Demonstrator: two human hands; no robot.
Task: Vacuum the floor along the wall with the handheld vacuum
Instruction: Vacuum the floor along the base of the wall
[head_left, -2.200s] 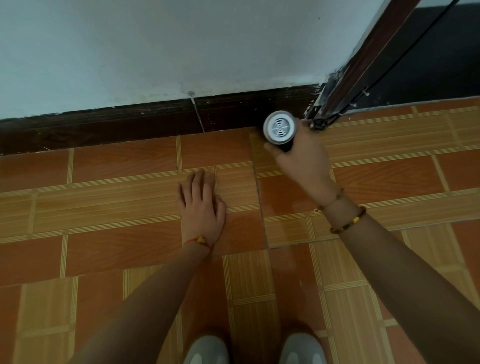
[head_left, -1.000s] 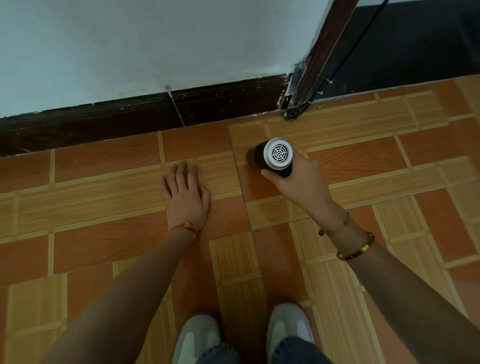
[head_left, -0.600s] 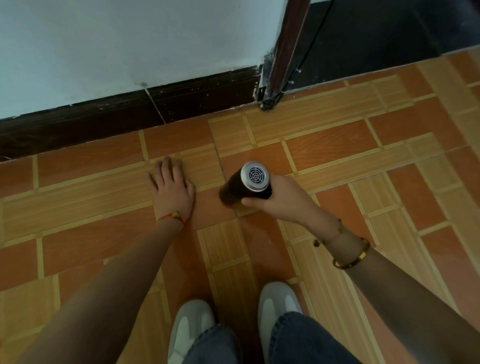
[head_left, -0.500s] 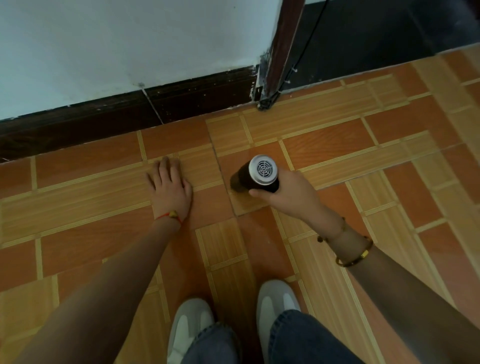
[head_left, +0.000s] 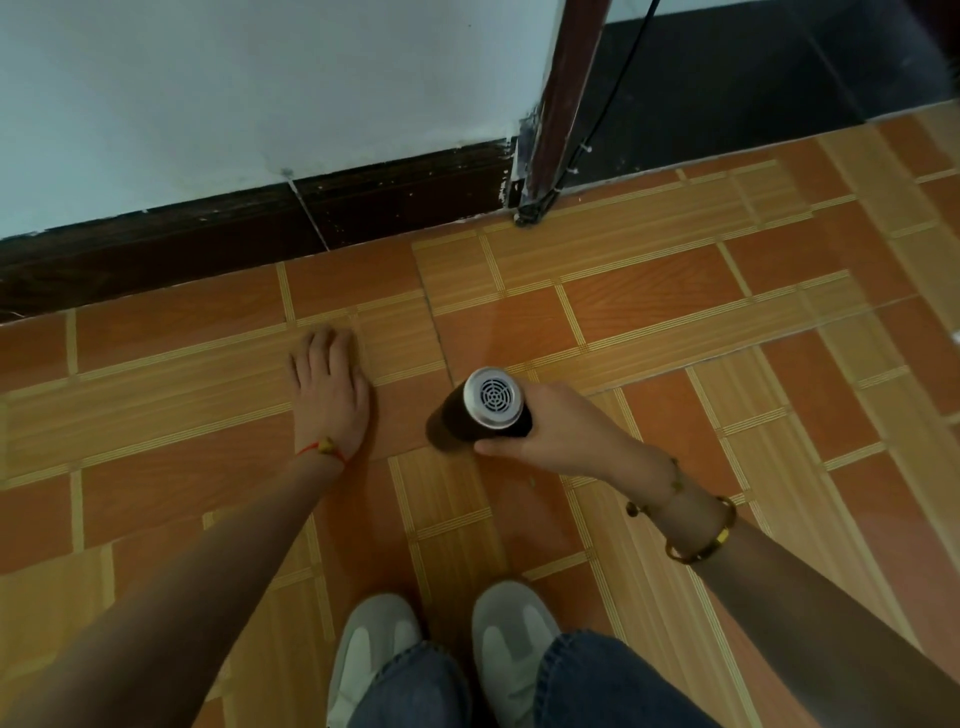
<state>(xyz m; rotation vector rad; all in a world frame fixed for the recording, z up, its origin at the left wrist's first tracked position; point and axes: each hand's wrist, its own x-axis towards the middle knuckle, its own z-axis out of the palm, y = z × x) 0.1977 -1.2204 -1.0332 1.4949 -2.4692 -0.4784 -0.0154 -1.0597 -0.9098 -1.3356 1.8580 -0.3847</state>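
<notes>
The handheld vacuum (head_left: 480, 410), gripped by the right hand (head_left: 558, 434), has retreated from the baseboard (head_left: 249, 234); left hand (head_left: 330, 395) stays flat, ungripping.

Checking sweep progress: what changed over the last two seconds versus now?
The right hand drew the handheld vacuum back from the baseboard by the door frame, toward the shoes and leftward, closer to the left hand. Grip unchanged. The left hand stayed flat on the floor tiles.
</notes>
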